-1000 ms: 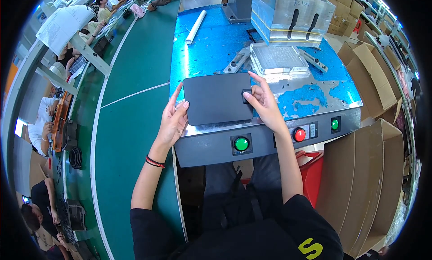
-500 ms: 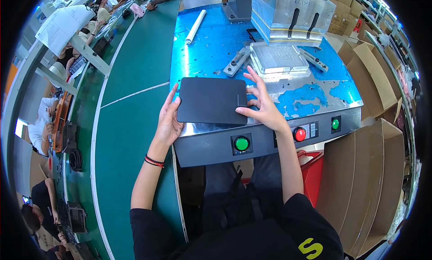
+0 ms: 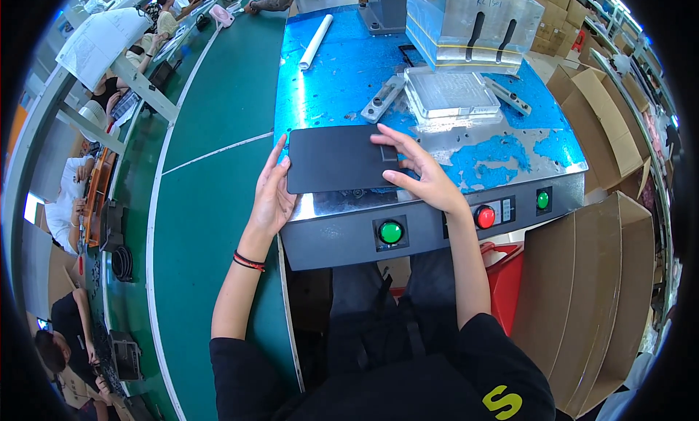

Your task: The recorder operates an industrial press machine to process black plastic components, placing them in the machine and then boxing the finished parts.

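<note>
The black flat panel (image 3: 336, 159) lies on the blue tabletop (image 3: 342, 79) at its near edge, just before the clear ribbed fixture (image 3: 451, 93). The left hand (image 3: 271, 195) cups its left edge with fingers spread; the right hand (image 3: 422, 175) presses flat on its right end. It seems to be mid-positioning, and sliding it toward the fixture would call for square alignment.

The dark panel (image 3: 336, 159) looks matt and smooth, like plastic. The worktop (image 3: 349, 71) is bare shiny metal under a glossy blue film, peeled in patches near its right front corner. The fixture block (image 3: 451, 95) is brushed metal. The boxes (image 3: 582, 290) are plain brown cardboard.
</note>
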The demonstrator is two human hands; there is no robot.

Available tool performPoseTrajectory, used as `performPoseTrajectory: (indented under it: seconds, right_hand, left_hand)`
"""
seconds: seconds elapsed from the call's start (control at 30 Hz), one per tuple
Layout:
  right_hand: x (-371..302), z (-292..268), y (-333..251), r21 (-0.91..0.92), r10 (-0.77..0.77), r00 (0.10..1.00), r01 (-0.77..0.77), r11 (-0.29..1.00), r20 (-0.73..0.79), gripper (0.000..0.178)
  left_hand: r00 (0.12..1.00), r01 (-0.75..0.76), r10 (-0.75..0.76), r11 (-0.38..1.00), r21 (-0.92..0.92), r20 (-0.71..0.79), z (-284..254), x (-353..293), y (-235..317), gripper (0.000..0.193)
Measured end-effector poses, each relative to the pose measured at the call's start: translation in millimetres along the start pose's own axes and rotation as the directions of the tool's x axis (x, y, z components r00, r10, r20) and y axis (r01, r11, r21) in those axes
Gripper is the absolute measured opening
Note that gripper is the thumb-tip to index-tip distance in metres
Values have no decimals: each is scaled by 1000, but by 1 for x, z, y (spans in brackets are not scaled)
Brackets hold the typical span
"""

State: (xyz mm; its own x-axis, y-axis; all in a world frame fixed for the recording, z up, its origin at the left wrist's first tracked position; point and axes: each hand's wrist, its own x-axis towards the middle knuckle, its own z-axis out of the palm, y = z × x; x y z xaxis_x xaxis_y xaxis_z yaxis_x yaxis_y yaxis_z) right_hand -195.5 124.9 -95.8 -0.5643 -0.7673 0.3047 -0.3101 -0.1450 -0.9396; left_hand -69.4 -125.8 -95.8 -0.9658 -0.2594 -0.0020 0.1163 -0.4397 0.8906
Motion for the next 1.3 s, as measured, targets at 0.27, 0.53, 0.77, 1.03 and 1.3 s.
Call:
performPoseTrajectory:
  seconds: [0.27, 0.53, 0.77, 1.03, 1.3]
  right_hand:
    - [1, -2, 7, 94, 32, 996, -24, 995, -81, 58]
    - [1, 7, 3, 167, -4, 939, 66, 984, -343, 97]
    - [0, 1, 17, 83, -59, 966, 82, 993, -250, 45]
    - [-9, 0, 15, 82, -8, 966, 30, 996, -259, 22]
    - [-6, 2, 8, 191, 107, 982, -75, 979, -159, 25]
  left_hand:
    - [997, 12, 0, 989, -150, 78, 3, 2, -1, 54]
    - [997, -63, 60, 997, 54, 55, 5, -1, -4, 67]
    - [990, -49, 19, 976, 210, 143, 8, -5, 1, 50]
    - [972, -197, 144, 932, 303, 187, 16, -4, -1, 72]
    - [995, -51, 25, 957, 284, 94, 15, -8, 2, 78]
